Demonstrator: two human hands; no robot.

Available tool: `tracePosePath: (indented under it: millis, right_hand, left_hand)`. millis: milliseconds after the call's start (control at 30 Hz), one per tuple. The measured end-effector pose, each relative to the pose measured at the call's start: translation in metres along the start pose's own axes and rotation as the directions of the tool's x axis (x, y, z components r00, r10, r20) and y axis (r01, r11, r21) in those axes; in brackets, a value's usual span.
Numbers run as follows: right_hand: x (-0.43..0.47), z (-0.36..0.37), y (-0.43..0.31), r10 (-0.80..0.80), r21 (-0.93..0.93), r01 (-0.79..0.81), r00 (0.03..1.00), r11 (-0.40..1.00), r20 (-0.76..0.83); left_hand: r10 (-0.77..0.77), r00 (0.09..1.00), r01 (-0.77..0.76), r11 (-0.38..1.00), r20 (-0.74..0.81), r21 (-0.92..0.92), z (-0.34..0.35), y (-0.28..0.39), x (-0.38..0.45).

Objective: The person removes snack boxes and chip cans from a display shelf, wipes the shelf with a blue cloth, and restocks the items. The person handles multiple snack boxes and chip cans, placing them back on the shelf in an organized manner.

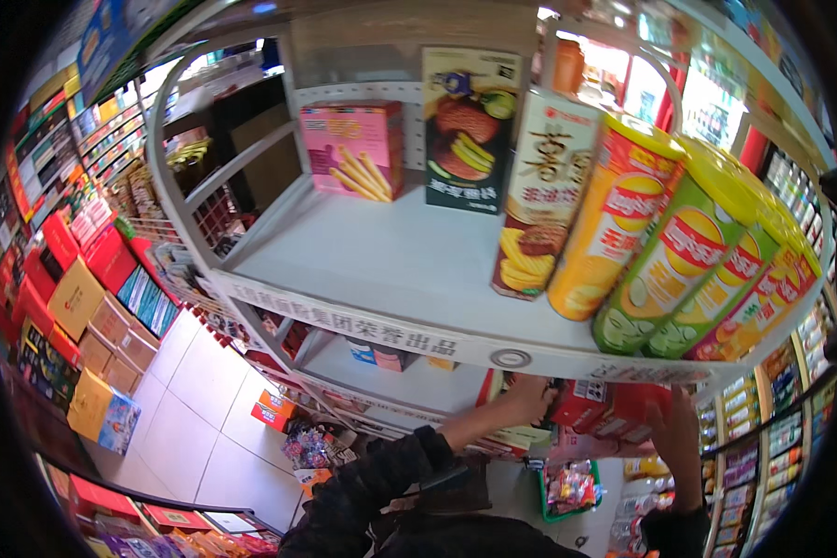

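My right hand (675, 422) holds the right end of a red snack box (610, 411) in front of the lower shelf. My left hand (530, 401) is at the left end of that box, its fingers against a dark edge; whether it grips the box or another package beside it, I cannot tell. A pale and green box (523, 438) lies just under my left hand. On the upper white shelf (349, 244) stand a pink biscuit-stick box (352, 150), a dark green and cream box (467, 132), a tall potato-snack box (544, 195) and several Lay's chip canisters (617, 216).
The shelf's front lip (390, 328) runs just above my hands. Below are a lower shelf (363, 383) with small boxes and a green basket (570, 492) of packets on the floor. Stocked racks stand at the right; red gift boxes (111, 258) are stacked at the left.
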State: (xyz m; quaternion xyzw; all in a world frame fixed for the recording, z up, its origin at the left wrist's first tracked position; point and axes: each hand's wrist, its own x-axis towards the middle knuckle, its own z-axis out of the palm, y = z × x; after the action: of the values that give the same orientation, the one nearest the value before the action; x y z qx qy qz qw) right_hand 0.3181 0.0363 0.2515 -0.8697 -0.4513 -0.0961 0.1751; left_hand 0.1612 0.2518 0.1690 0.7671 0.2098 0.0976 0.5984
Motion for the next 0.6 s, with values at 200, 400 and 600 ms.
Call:
tracePosePath:
  millis: [200,400,600]
  right_hand:
    - [-0.017,-0.092,-0.152,-0.351,0.224,0.332,0.935,0.916,0.049]
    - [0.073,-0.111,-0.336,-0.805,0.197,0.803,0.586,0.563,-0.087]
    - [0.258,-0.053,-0.464,-0.714,0.035,0.732,0.672,0.680,-0.196]
  left_hand:
    - [0.431,0.898,-0.403,0.887,-0.090,0.224,-0.015,-0.038,-0.052]
    - [0.293,0.932,-0.307,0.951,0.215,0.030,-0.099,0.006,-0.148]
    - [0.186,0.935,-0.155,0.980,0.302,-0.121,-0.165,0.005,-0.209]
